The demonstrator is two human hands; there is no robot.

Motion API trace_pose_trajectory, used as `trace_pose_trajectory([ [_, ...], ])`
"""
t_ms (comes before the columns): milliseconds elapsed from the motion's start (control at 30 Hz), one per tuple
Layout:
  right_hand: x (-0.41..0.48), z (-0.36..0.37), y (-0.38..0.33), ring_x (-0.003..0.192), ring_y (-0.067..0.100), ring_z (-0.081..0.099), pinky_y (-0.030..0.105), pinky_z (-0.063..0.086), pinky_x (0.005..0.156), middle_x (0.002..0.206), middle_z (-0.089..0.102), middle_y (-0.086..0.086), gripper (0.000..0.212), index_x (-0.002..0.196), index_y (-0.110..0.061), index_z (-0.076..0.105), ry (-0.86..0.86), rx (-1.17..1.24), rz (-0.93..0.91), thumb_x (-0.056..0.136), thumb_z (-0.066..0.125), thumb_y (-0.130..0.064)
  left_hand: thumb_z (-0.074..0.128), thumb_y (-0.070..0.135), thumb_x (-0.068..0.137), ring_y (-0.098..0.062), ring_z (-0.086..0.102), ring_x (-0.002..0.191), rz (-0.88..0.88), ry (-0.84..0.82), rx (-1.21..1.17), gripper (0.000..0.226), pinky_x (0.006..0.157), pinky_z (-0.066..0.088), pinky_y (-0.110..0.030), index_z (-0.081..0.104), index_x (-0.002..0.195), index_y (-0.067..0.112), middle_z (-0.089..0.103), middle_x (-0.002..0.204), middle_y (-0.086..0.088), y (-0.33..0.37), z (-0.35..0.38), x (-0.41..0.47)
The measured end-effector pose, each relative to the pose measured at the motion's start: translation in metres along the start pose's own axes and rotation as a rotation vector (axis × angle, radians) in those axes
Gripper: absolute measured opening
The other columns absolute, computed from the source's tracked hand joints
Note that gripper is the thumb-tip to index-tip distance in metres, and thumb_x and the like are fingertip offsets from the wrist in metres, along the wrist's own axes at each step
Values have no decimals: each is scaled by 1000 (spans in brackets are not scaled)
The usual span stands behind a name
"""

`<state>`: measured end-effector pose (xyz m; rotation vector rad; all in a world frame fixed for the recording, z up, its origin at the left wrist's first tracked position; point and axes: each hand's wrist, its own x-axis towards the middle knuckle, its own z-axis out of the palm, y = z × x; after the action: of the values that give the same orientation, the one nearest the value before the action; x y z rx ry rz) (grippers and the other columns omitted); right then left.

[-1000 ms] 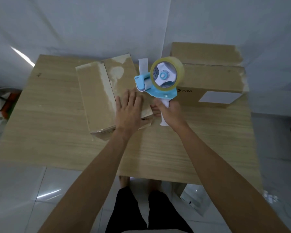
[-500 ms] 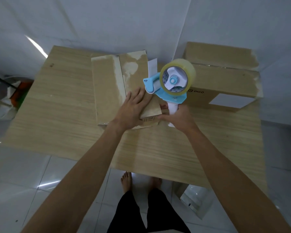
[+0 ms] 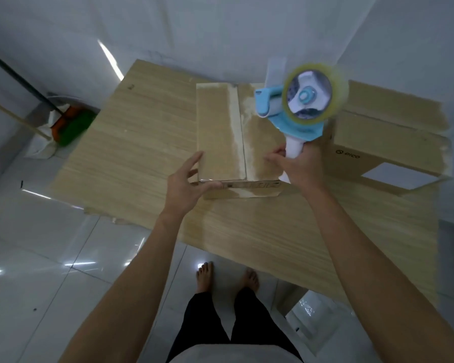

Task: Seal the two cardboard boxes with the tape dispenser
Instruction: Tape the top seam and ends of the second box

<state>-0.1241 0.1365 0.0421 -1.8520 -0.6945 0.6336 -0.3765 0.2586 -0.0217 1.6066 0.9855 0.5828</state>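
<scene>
Right hand: your right hand [image 3: 300, 167] is gripping the white handle of the tape dispenser [image 3: 300, 106], fingers wrapped tight around it.
Tape dispenser: you are holding it raised over the right part of the smaller box, blue frame and clear tape roll [image 3: 315, 94] tilted up and to the right; the roll is showing motion blur. A loose strip of tape [image 3: 275, 72] is sticking up behind the blue front guard.
Left hand: your left hand [image 3: 185, 183] is spreading wide, fingers apart, at the near left corner of the smaller box; the thumb is lying along the near edge, and the fingertips [image 3: 199, 155] are reaching up the left side. You are holding nothing in it.
Smaller cardboard box: the smaller box [image 3: 218, 132] is sitting in the middle of the wooden table [image 3: 142, 142], flaps closed, with a pale strip running along the centre seam [image 3: 243, 142].
Larger cardboard box: the larger box [image 3: 388, 137] is standing on the right of the table, just beside the smaller one, a white label [image 3: 401, 176] showing on its near face.
Floor: a broom head [image 3: 71, 127] is lying on the tiles to the left of the table, and your bare feet [image 3: 205, 276] are standing near the table's front edge.
</scene>
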Motion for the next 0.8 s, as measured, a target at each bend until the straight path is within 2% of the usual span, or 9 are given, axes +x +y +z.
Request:
trace_pose_trajectory([
  [133,-6,38,-6,76,12,74,23,59,69,80,78,-2,29,82,-8,75,-98,-38,15,68,94,-25,90,41,63,-4,58,122,27,-30,120,99,98,54,-22,47,151,28,61,133,10,-7,-4,5],
  [200,-8,42,-8,76,12,73,21,58,70,80,78,-2,29,81,-8,75,-118,-81,11,68,93,-27,86,45,67,-5,63,116,110,-85,244,98,97,52,-16,44,153,25,67,131,2,-12,-12,9],
  [300,-11,41,-11,78,14,73,26,60,74,79,78,-2,27,78,-10,76,-137,-109,18,67,94,-27,80,49,73,-9,68,113,235,-147,351,95,99,52,-21,40,156,22,67,134,-2,-22,-21,16],
  [400,-14,41,-11,80,16,73,33,61,77,79,78,-2,25,77,-13,76,-116,-97,48,66,94,-26,87,27,76,-2,60,125,198,-247,194,90,109,47,-26,43,154,24,59,142,5,-27,-33,23],
  [533,-14,39,-11,80,14,73,30,59,76,80,78,-2,26,80,-11,75,-74,-47,81,67,94,-24,83,-8,73,-12,54,135,30,-409,-133,89,114,43,-34,46,151,14,51,150,5,-28,-48,34],
  [633,-15,40,-14,76,6,72,20,55,69,77,76,-7,27,83,-10,74,-68,-53,95,69,93,-22,81,-14,72,-11,54,134,0,-383,-182,86,114,43,-33,48,149,10,52,149,4,-30,-46,33],
  [700,-15,41,-16,73,4,71,17,54,66,74,76,-9,26,83,-10,74,-57,-53,97,69,93,-20,81,-13,72,-15,58,131,-26,-309,-225,79,113,45,-36,54,143,7,57,145,-3,-32,-44,29],
  [733,-16,43,-17,73,5,70,17,54,66,74,76,-8,25,82,-10,74,-53,-60,95,69,92,-20,84,-11,70,-17,63,126,-48,-238,-245,71,110,49,-40,62,135,6,63,138,-7,-33,-42,26],
  [800,-17,48,-18,74,10,72,21,57,68,76,77,-5,25,81,-8,74,-44,-69,83,70,92,-22,90,0,66,-18,73,106,-57,-51,-196,44,99,56,-43,76,106,11,76,111,-8,-33,-34,16],
])
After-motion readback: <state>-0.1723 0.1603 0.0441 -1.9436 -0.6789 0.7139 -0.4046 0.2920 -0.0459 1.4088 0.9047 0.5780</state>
